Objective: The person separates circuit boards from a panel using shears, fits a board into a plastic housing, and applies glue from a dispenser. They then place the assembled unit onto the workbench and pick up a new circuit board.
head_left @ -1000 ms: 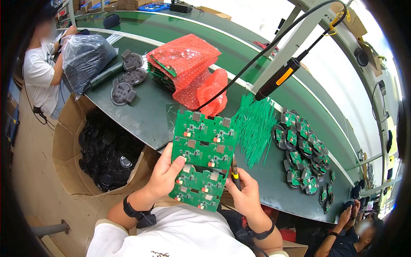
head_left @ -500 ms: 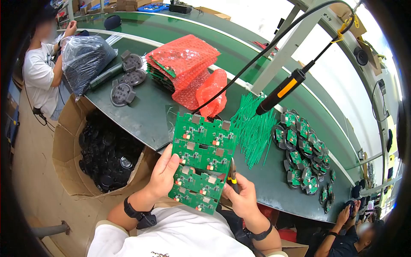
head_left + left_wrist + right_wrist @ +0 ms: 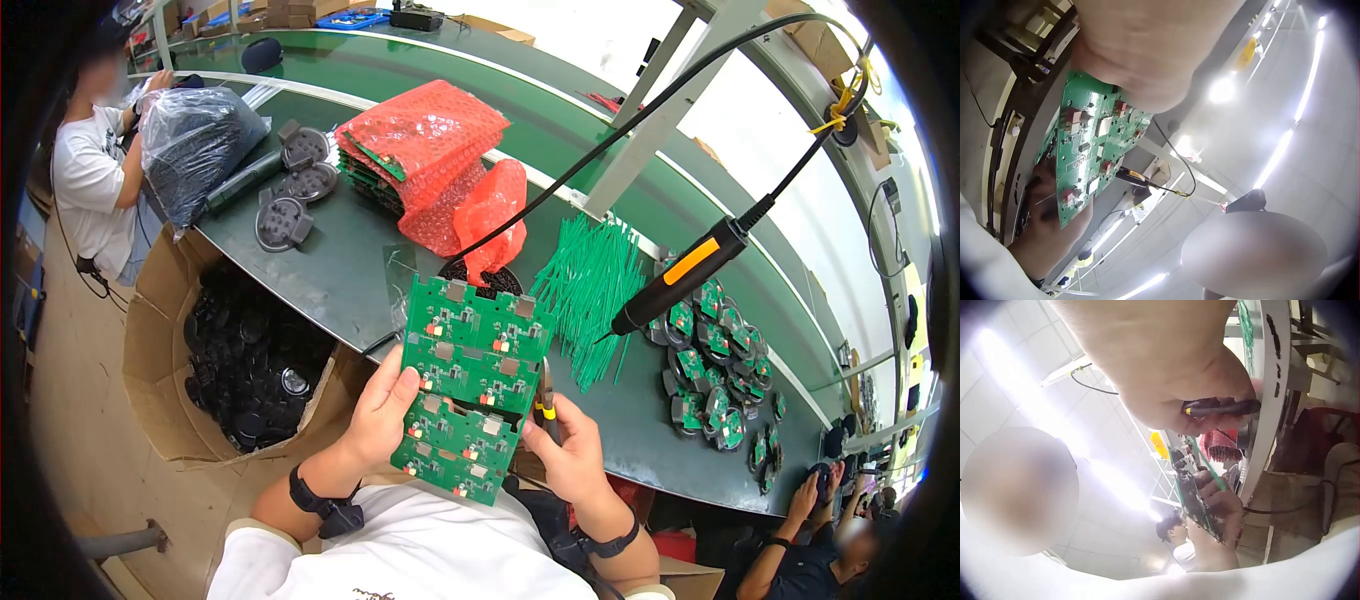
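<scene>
In the head view my left hand [image 3: 378, 412] grips the left edge of a green circuit board panel [image 3: 478, 345], thumb on its face. The panel carries rows of small components and has a slit across its lower part. Beside its right edge, my right hand [image 3: 572, 455] holds pliers [image 3: 546, 400] with black and yellow handles, the tips up against that edge. In the right wrist view the dark handles of the pliers [image 3: 1219, 408] lie within the curled fingers. The left wrist view shows the panel [image 3: 1094, 144] from close by.
A black electric screwdriver [image 3: 680, 280] hangs over green cable ties [image 3: 585, 290]. Round parts with boards [image 3: 715, 350] lie at right, red bubble wrap [image 3: 425, 135] behind. A carton [image 3: 160, 400] of black parts stands at left. A person [image 3: 90, 180] is beyond it.
The hanging screwdriver has swung right and downward, now overlapping the round parts in view. The panel has dropped slightly towards me, still held in my left hand; the pliers stay by its right edge.
</scene>
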Motion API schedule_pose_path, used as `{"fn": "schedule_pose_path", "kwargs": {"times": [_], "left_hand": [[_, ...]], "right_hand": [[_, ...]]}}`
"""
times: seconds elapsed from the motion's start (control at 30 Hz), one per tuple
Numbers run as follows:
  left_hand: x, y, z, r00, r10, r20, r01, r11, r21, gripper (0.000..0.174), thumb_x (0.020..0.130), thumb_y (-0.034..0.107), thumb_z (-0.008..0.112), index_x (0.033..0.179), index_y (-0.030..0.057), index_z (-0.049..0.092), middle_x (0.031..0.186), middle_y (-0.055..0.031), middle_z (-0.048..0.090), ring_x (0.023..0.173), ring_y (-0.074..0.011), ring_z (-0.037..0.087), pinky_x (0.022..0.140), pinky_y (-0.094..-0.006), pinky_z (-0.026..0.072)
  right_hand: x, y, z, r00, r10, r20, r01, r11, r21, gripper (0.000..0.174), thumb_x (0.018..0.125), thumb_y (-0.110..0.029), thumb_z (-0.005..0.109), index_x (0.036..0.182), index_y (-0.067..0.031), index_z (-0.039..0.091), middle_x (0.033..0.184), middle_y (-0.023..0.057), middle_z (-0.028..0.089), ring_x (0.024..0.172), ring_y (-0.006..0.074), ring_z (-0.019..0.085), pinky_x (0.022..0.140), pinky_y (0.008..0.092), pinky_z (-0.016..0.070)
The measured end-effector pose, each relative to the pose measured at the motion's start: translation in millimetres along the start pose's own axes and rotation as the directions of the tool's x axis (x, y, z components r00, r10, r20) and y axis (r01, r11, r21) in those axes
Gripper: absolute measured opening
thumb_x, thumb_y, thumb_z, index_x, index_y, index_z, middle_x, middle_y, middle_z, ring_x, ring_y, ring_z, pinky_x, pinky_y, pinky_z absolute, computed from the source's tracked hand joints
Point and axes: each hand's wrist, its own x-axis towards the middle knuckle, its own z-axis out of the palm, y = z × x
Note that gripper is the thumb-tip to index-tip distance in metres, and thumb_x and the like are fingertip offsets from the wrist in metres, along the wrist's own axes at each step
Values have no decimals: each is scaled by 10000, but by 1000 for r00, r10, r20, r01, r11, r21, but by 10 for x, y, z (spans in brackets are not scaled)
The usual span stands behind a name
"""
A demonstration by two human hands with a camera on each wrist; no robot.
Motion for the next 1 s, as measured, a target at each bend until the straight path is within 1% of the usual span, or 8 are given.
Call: {"fn": "schedule_pose_path", "kwargs": {"times": [0.3,0.37,0.57,0.67,0.8,0.87,0.93,1.0], "left_hand": [[-74,-25,-54,996,-16,89,6,994,108,441,1124,221,390,1508,5,373,1361,-80,583,1178,-126,578,1016,-285,471],[-68,-3,-33,990,-98,105,102,994,-29,444,1123,228,395,1511,13,372,1344,-75,595,1137,-126,604,982,-286,500],[-15,-134,-55,941,-218,259,298,896,-329,463,1120,242,392,1534,42,340,1354,-104,590,1133,-174,632,947,-334,553],[-26,-128,122,921,-357,159,391,839,-379,505,1104,285,422,1532,36,325,1329,-111,615,1042,-169,679,874,-326,589],[-59,-266,13,916,-348,202,400,838,-371,510,1098,285,428,1526,27,328,1346,-131,606,1093,-192,674,903,-347,590],[-43,-198,-60,928,-287,238,363,843,-397,520,1096,297,434,1524,23,327,1323,-146,618,1082,-204,683,901,-358,593],[-38,-71,-70,960,-248,133,279,898,-341,514,1096,307,436,1513,22,342,1288,-151,634,1043,-197,694,883,-359,599],[-56,-84,-99,972,-219,90,236,920,-312,494,1097,316,439,1492,25,375,1269,-130,645,1007,-176,694,860,-341,597]], "right_hand": [[17,22,-3,1000,-18,-6,18,991,130,246,993,-28,624,1233,22,613,989,14,633,888,88,564,783,260,480],[26,62,-36,987,21,160,-97,873,479,216,997,-39,622,1209,4,612,928,17,602,779,86,507,652,268,434],[34,63,-29,968,18,249,-178,749,638,192,994,-47,607,1179,-5,581,849,26,528,700,114,443,591,277,371],[5,-47,-41,928,45,370,-313,634,707,198,985,-43,604,1177,-8,566,836,34,508,691,132,439,601,290,386],[-17,-63,-123,932,-13,363,-275,626,729,216,975,-39,603,1186,-12,562,829,37,525,685,140,467,595,298,410],[-60,-184,-339,990,-136,43,98,868,487,228,971,-55,610,1188,-6,561,804,32,538,672,144,502,579,314,438],[-19,-475,-537,960,-52,-276,193,837,513,255,949,-94,636,1168,2,548,784,16,524,668,120,500,567,288,438],[171,-566,-859,870,-111,-480,246,942,227,244,943,-92,620,1163,-3,568,760,6,515,646,113,494,544,288,435]]}}
